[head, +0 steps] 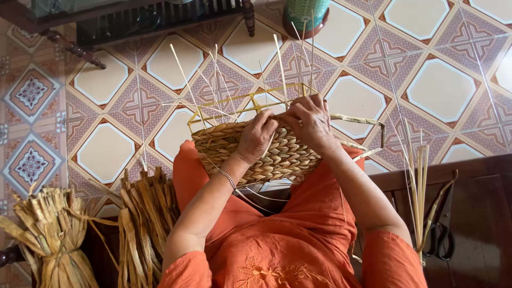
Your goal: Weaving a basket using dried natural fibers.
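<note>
Dried fibre bundles (50, 234) lie on the patterned tiled floor (106, 152) at far left. A half-woven basket (266, 154) on a yellow wire frame (224, 104) rests on the person's lap, pale upright strands (281, 64) rising from it. Left hand (256, 136): grip pressed together on the woven rim. Right hand (309, 120): fingers curled over the rim, apparently pinching a strand. Scissors (442, 234) lie far right beside loose stalks (421, 181).

Half-woven tan braided-fibre basket (266, 154) on a yellow wire frame (234, 104). Resting tilted on the lap. Pale upright stakes (281, 61) sticking up, unwoven.
</note>
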